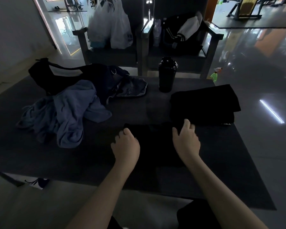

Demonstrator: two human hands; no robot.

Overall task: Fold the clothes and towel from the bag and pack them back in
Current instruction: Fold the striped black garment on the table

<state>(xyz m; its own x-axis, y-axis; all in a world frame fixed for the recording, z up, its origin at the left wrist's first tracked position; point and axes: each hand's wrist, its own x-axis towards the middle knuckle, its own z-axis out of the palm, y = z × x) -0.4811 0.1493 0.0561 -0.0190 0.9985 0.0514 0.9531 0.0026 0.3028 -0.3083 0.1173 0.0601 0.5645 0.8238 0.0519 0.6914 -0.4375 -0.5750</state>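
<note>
A black garment [157, 146] lies flat on the dark table [73, 159] right in front of me, hard to make out against the surface. My left hand [125, 144] is at its left edge, fingers curled down over the cloth. My right hand [186, 139] rests on its upper right part with thumb and fingers spread. A folded black garment [203, 104] sits just beyond my right hand. A crumpled blue garment [68, 113] is heaped at the left. Behind it lies the open dark bag [82, 80].
A black bottle [167, 75] stands at the table's far middle. Two chairs behind hold white plastic bags [112, 25] and a dark jacket [180, 32]. A green spray bottle [214, 75] is past the far right corner. The table's right edge is close to the folded garment.
</note>
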